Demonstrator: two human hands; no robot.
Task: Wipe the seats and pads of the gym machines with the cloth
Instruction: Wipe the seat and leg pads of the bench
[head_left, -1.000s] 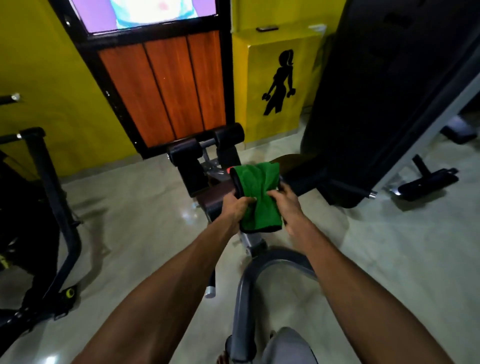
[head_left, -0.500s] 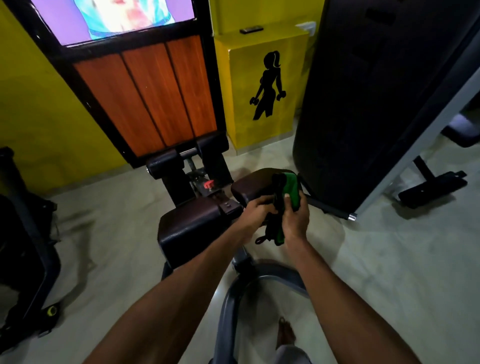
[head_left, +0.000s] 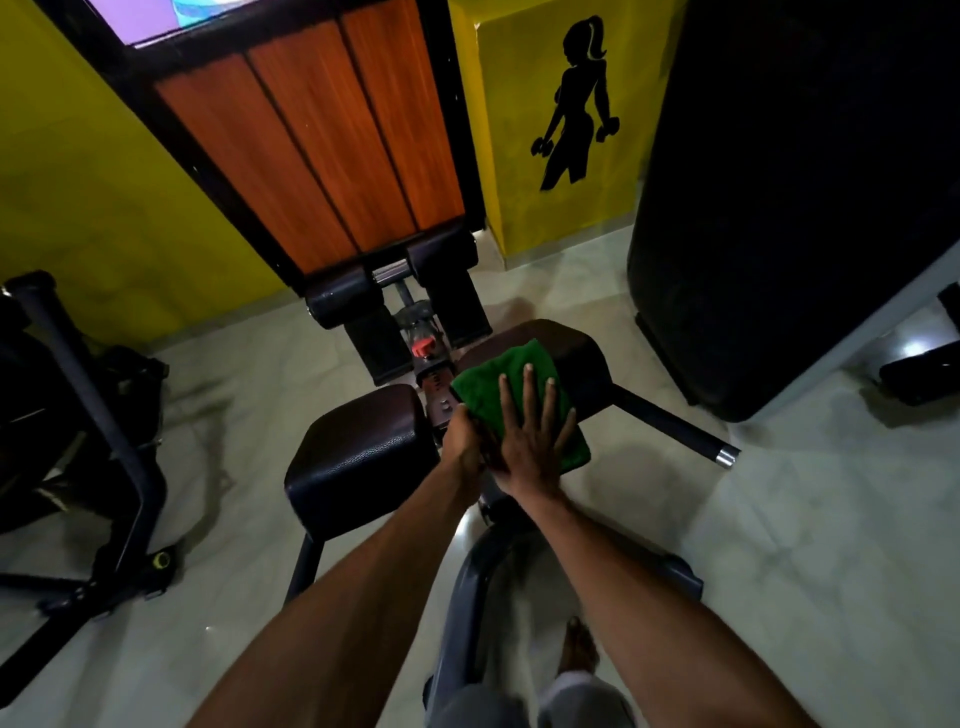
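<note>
A folded green cloth (head_left: 498, 384) lies on the right dark brown pad (head_left: 576, 348) of a gym machine. My right hand (head_left: 530, 431) presses flat on the cloth with straight, spread fingers. At the cloth's left edge my left hand (head_left: 465, 441) holds the cloth, its fingers curled and partly hidden under my right hand. The matching left pad (head_left: 358, 457) sits bare beside it. Two black roller pads (head_left: 389, 280) stand further back on the same machine.
A large black padded machine (head_left: 789, 197) stands close on the right, a chrome-tipped bar (head_left: 675, 426) reaching toward it. A black frame (head_left: 93, 426) stands on the left. A wood-panelled door (head_left: 322, 145) and yellow walls are behind. My bare foot (head_left: 579, 649) is on the tiled floor.
The bunched cloth held in both hands has been laid flat on the right pad. My right hand opened and now presses on it. The camera moved closer and tilted down.
</note>
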